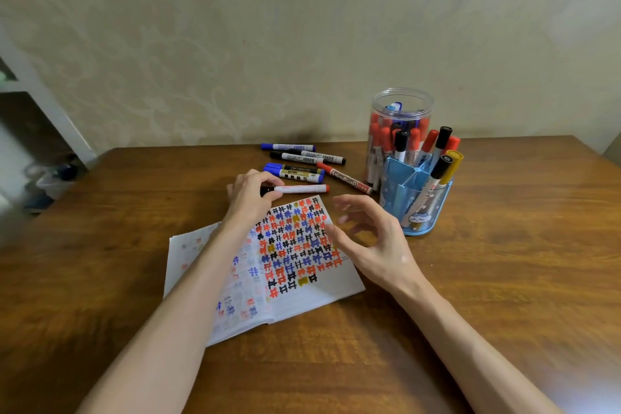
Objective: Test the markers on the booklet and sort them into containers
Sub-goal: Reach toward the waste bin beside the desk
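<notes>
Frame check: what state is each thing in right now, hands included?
Left hand, gripping the white marker at its black end.
White marker, held level beside the booklet.
Right hand, open, fingers spread above the booklet.
Booklet, open, page covered in hash marks.
Clear jar, lidless, holding markers.
Blue organiser, holding upright markers.
Loose markers, capped, lying on the table.

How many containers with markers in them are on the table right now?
2. A clear round jar stands at the back right; a blue divided holder stands just in front of it. None looks hidden.
</notes>
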Tool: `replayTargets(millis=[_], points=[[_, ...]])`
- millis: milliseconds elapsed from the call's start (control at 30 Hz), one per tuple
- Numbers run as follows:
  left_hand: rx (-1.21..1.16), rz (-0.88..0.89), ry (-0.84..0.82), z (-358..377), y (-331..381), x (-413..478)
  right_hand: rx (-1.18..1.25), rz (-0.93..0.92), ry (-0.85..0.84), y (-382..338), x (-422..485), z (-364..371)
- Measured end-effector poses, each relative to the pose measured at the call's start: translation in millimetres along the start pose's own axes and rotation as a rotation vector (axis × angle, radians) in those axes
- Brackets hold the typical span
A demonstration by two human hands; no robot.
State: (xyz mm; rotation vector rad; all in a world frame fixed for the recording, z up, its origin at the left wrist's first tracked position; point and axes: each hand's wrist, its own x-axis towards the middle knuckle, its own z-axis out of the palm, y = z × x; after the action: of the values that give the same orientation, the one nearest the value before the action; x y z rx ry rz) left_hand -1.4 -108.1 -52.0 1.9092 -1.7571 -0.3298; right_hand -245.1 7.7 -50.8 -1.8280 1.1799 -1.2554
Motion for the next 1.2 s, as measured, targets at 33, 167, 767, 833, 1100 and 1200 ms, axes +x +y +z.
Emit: replayTargets(millis=[33, 167, 767, 833, 1100, 1200], points=[[-0.039, 0.01, 0.009, -3.1, 1.8, -4.6, 0.002, 0.001, 0.001, -0.3, 0.2, 0.1], [-0.332, 0.155, 0.006, -25.7, 15.7, -35.1, -0.01, 0.032, 0.002, -1.5, 0.6, 2.6], [-0.388, 0.224, -0.289, -45.8, 32.9, -148.1, 0.34, 0.158, 0.031, -32.0, -20.5, 20.4], [-0.404, 0.187, -0.352, -52.8, 17.9, -143.1, 0.37, 0.199, 0.14, -27.2, -19.8, 7.6], [-0.4, 0.193, -0.227, -46.5, 11.2, -139.8, 0.249, 0.301, -0.03, -26.4, -20.2, 8.2], [-0.354, 0.203, -0.183, -43.7, 5.2, -139.9, 0.204, 0.315, -0.057, -25.3, -22.4, 6.6]])
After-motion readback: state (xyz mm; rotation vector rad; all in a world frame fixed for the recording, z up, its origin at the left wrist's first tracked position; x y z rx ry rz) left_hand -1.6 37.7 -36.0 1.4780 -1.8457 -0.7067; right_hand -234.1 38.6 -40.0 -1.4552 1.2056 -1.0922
